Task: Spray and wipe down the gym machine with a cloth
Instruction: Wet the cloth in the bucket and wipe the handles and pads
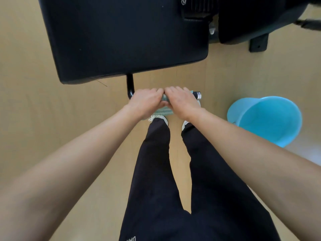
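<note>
Two hands are curled over the machine's handle bar (pixel 130 87), the left hand (pixel 146 101) and the right hand (pixel 181 101) set knuckle to knuckle, and the green cloth (pixel 164 111) is gripped beneath them, wrapped on the bar with a loose edge hung just below it. Soft and limp, the cloth is best kept bunched under both palms; firm rubbing should be borne by the rigid bar.

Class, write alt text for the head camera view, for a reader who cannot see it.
Seen from above, a person's left grip and right grip, bare hands side by side, clasp a green cloth around a black handle bar with a chrome end, below a black padded seat. A light blue bucket sits on the floor to the person's right.
</note>
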`<state>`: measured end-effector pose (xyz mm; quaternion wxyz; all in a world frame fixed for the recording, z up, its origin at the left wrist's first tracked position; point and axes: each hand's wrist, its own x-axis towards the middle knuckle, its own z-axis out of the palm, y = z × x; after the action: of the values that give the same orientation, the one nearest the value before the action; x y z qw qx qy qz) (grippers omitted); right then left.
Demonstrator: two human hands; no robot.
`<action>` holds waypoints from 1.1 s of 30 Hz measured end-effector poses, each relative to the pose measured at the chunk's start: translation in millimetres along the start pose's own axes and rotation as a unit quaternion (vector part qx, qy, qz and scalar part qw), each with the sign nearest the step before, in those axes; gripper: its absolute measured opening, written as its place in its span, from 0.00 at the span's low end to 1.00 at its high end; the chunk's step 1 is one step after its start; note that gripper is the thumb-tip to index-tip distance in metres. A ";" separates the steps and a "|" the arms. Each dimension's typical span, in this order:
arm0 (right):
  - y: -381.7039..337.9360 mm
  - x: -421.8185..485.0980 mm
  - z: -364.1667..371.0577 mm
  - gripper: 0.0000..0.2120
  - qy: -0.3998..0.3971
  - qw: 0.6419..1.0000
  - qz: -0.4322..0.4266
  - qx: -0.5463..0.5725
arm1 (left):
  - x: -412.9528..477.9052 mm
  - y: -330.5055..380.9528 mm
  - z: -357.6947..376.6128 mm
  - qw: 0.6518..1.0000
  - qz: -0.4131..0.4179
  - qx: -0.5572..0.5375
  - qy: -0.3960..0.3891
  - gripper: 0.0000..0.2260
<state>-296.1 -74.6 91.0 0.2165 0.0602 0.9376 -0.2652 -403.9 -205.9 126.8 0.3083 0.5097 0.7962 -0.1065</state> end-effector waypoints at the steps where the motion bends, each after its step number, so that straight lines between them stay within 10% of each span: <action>1: 6.8 -3.3 0.9 0.11 0.004 1.000 0.007 -0.001 | 4.8 6.2 -0.3 1.000 0.003 0.004 0.001 0.21; 11: 68.4 -34.9 -6.4 0.10 -0.060 0.992 0.096 0.053 | 38.1 62.9 4.8 0.997 -0.012 -0.070 0.038 0.19; 17: 35.1 -23.4 -15.8 0.29 -0.077 0.985 0.092 0.126 | -4.1 -5.9 8.1 0.973 -0.132 -0.115 0.149 0.21; 27: -29.9 12.4 -7.1 0.17 -0.017 0.994 0.045 0.096 | -13.7 -26.1 34.3 0.958 -0.170 -0.065 0.222 0.23; 33: 40.7 -11.4 -7.9 0.23 -0.040 0.980 0.163 0.103 | -6.9 -27.1 41.4 0.953 -0.183 -0.054 0.236 0.24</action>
<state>-279.6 -35.8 82.9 0.2870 0.2235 0.8734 -0.3239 -409.8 -243.4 94.5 0.1137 0.3481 0.9305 0.0057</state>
